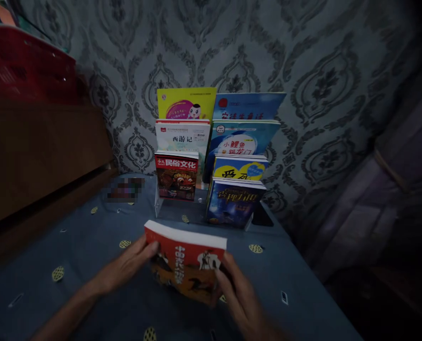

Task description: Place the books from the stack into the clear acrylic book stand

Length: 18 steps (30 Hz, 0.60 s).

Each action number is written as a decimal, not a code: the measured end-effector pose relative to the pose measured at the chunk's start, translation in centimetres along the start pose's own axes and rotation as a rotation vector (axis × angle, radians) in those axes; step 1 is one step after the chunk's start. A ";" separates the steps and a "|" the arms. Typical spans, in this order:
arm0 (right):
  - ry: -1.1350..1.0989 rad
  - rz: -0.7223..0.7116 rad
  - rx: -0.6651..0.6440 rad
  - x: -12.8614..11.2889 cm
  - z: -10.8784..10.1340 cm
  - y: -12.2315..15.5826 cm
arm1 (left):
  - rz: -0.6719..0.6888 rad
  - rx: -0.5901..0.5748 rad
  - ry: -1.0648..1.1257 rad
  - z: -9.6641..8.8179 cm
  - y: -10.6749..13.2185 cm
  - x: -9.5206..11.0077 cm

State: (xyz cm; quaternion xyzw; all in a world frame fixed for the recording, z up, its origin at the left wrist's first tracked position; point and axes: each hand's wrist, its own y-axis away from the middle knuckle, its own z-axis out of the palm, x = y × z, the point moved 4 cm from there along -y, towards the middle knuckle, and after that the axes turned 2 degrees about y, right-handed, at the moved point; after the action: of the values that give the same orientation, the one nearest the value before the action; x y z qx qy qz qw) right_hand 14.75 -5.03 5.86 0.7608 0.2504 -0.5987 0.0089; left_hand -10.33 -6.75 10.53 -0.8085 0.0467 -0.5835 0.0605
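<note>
A thick red and orange book [185, 270] is held up in front of me, its cover facing me and its white page edge on top. My left hand [136, 258] grips its left side, thumb on the cover. Around the right side wraps my right hand [235, 289], its thumb also on the front. Just beyond stands a clear tiered book rack [157, 206] with books in two columns. Its lowest tier carries a red-topped book [177, 177] on the left and a dark blue book [234, 203] on the right.
Higher tiers hold a yellow book [185, 102], a white one [182, 137] and blue ones [246, 106]. A dark flat object [262, 215] lies by the rack's right side. A brown cabinet [43, 161] with a red basket [29, 66] stands left. Light fabric [370, 203] hangs right.
</note>
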 end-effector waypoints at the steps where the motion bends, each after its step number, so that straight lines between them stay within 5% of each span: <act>1: -0.036 0.013 0.000 -0.5 0.0 -0.6 | -0.017 -0.109 -0.039 -0.3 0.0 0.4; 3: -0.102 0.038 -0.001 -1.5 0.0 -1.9 | -0.036 -0.230 -0.068 -0.9 -0.3 1.1; 6: -0.135 0.035 0.006 -3.1 -0.2 -4.5 | 0.001 -0.225 0.015 -1.5 -2.2 2.1; 13: 0.037 -0.414 0.293 -5.7 -0.3 -12.1 | 0.402 0.199 -0.118 -3.2 -8.9 5.0; 18: 0.130 -0.538 0.303 -4.7 0.2 -15.0 | 0.526 0.284 -0.243 -3.6 -11.7 4.3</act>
State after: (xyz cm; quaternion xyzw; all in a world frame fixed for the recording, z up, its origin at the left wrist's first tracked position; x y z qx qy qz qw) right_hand 7.97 6.30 14.35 0.6965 0.3509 -0.5601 -0.2793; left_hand -12.32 4.07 17.45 -0.8159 0.1646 -0.4478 0.3268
